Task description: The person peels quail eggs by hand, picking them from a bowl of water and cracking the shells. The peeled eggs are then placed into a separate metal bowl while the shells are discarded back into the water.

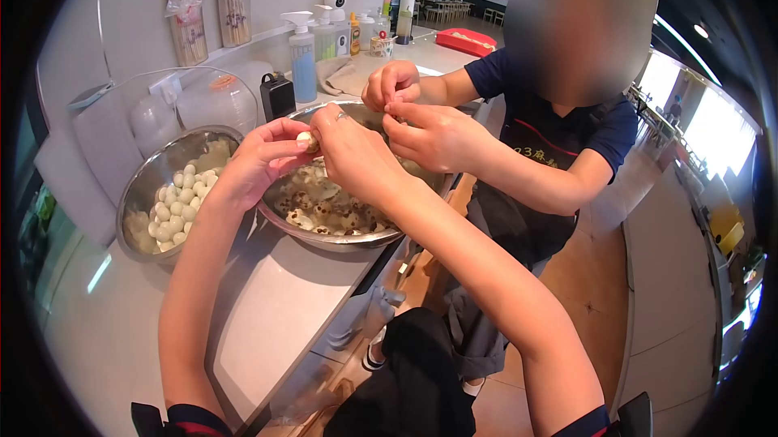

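A partly peeled quail egg point(305, 138) is pinched between the thumb and fingers of my left hand point(263, 157). My right hand point(354, 149) is closed against the egg's other side, its fingertips partly hidden behind the hand. Both hands are above a large metal bowl point(324, 239) that holds speckled quail eggs and bits of shell. To the left, a second metal bowl point(134, 203) contains many smooth, peeled quail eggs point(180, 206).
Across the large bowl, a co-worker point(559, 137) works with both hands close to mine. Behind the bowls are a blue pump bottle point(303, 64), a black box point(278, 96) and a cloth point(339, 78). A red tray point(466, 42) lies farther back. The counter's edge runs beneath my arms.
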`<state>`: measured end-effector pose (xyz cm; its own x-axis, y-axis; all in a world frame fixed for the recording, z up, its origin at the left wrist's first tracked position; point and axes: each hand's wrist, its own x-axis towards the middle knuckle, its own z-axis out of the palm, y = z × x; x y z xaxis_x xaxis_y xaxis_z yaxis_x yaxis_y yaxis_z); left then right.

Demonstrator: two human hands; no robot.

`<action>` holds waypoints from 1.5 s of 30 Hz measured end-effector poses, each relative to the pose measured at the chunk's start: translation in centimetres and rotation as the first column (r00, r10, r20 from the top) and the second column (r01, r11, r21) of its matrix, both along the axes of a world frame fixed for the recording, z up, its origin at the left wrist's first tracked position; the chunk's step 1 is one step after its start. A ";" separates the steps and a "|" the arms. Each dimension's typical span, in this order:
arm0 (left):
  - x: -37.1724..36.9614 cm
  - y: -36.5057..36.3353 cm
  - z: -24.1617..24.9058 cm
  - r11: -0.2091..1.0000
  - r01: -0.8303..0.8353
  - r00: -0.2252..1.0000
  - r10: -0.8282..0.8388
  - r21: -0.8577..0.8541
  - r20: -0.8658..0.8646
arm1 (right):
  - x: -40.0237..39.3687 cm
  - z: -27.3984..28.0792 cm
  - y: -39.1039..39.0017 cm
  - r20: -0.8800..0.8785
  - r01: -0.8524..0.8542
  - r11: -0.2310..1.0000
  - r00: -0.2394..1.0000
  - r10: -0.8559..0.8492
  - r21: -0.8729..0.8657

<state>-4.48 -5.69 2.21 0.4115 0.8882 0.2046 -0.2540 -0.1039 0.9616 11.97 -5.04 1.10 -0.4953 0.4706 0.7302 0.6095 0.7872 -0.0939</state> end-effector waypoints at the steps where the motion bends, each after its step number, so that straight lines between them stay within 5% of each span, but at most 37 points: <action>1: -0.2 0.0 -0.1 1.000 -0.001 1.000 0.001 -0.003 -0.007 | -0.2 0.0 0.1 -0.007 -0.001 1.000 1.000 0.001 -0.003; 5: -0.1 0.2 -0.4 0.999 -0.045 0.998 0.046 0.015 -0.034 | -0.1 -0.2 -0.1 -0.165 -0.117 0.991 0.981 0.106 -0.058; 6: -0.2 0.3 -0.6 0.999 -0.033 0.998 0.034 0.020 -0.046 | 0.0 0.1 -0.5 -0.158 -0.072 0.991 0.986 0.053 -0.113; 7: -0.3 0.4 -0.6 0.999 -0.022 0.998 0.023 0.030 -0.062 | -0.3 -0.7 0.9 -0.154 -0.122 0.989 0.979 0.134 0.083; 8: -0.2 0.5 -0.5 0.998 -0.044 0.996 0.047 0.037 -0.076 | -0.2 -0.2 0.4 -0.126 -0.098 0.994 0.988 0.093 -0.040; 15: 0.3 -0.1 -0.4 0.993 -0.109 0.990 0.113 0.040 -0.088 | -0.3 -0.5 0.4 -0.067 -0.085 0.995 0.994 0.089 0.059; 19: 0.4 -0.2 -0.4 0.995 -0.083 0.992 0.089 0.062 -0.087 | -0.5 -1.0 1.1 -0.080 -0.097 0.995 0.992 0.094 -0.037; 31: 0.4 -0.4 -0.1 0.998 -0.066 0.998 0.066 0.025 -0.003 | -0.3 -0.8 0.7 -0.220 -0.094 0.992 0.969 0.111 0.085; 45: 0.6 -0.8 0.0 0.995 -0.089 0.993 0.092 0.045 -0.068 | -0.7 -1.1 0.1 -0.233 -0.136 0.984 0.967 0.106 -0.116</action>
<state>-3.89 -6.48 2.23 0.3448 0.9135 0.2161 -0.1739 -0.1640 0.9710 11.29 -4.90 0.04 -0.3843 0.5155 0.7659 0.4619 0.8257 -0.3240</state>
